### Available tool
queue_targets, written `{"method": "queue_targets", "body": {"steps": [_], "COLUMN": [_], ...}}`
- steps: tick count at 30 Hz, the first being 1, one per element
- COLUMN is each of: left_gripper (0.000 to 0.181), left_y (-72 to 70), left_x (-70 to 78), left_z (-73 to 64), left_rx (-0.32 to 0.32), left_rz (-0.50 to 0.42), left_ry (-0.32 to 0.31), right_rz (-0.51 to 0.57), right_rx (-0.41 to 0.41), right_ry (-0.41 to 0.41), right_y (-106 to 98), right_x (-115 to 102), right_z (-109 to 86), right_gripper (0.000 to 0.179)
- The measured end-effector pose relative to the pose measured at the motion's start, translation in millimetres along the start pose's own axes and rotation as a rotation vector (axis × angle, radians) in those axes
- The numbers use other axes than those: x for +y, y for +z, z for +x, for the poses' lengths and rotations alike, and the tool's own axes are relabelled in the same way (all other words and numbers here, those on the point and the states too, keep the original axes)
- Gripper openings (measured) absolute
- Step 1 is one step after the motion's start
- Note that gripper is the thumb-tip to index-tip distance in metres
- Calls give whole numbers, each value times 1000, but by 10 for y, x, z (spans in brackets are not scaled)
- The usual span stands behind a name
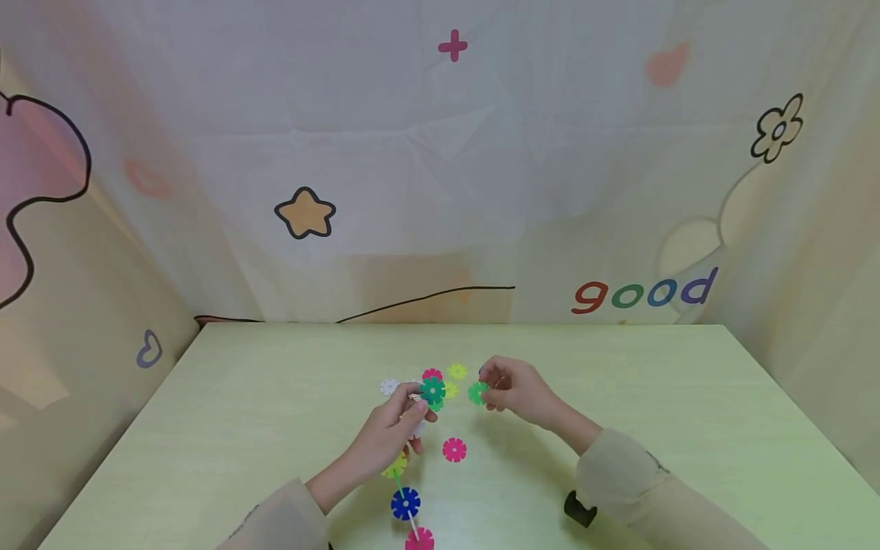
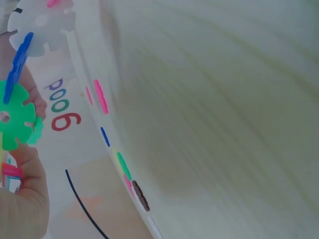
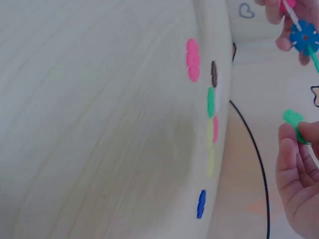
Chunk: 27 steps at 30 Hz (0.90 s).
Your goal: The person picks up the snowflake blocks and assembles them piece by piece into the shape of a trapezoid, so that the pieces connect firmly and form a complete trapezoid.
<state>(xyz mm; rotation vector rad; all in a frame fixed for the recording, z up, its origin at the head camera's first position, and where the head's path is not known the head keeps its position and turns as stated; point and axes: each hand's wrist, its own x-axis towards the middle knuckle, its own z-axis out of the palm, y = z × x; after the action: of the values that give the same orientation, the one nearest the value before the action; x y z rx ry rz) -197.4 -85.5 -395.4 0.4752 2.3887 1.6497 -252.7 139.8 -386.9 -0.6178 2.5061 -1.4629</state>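
Observation:
My left hand (image 1: 378,439) grips a linked chain of notched plastic flower discs. A teal-green disc (image 1: 432,390) shows at its fingertips. Below the hand the chain hangs down through a yellow disc (image 1: 395,466), a blue disc (image 1: 406,504) and a pink disc (image 1: 419,539). In the left wrist view, a white disc (image 2: 42,22) and an edge-on blue disc (image 2: 19,67) also belong to it. To the right, my right hand (image 1: 522,388) pinches a single green disc (image 1: 477,393) between thumb and fingers, apart from the chain. Fingers hide parts of the chain.
Loose discs lie on the pale table (image 1: 653,428): a pink one (image 1: 454,450) nearest, with a white (image 1: 389,387), a pink (image 1: 431,374) and a yellow one (image 1: 457,371) farther back. A blue disc (image 3: 201,204) is mostly behind my right hand. A printed curtain (image 1: 412,191) stands behind.

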Motion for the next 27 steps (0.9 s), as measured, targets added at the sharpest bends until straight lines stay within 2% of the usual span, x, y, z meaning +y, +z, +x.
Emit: {"method": "queue_targets", "body": {"steps": [9,15,18,21,27], "left_gripper": [51,49,48,47,44], "left_y": [42,70,86,103,146], "left_x": [4,213,288,266,79], "left_z": [5,-78,-102,-83,13], "left_rx": [43,54,61,72,101], "left_rz": [-39,-76,-69,-79,-112], "left_ry": [11,-5,0,4,19], "right_rz": [101,106,99,103,117], "right_rx": [86,116,132,145,153], "right_ry": [-80,-123,-115,-122,-145], "right_y": [93,191,238,273,333], "right_x": [-131,-185,-185,-179,-192], "right_z": [-71,-121,-130,-138,-148], "right_gripper": [15,13,12,12,12]}}
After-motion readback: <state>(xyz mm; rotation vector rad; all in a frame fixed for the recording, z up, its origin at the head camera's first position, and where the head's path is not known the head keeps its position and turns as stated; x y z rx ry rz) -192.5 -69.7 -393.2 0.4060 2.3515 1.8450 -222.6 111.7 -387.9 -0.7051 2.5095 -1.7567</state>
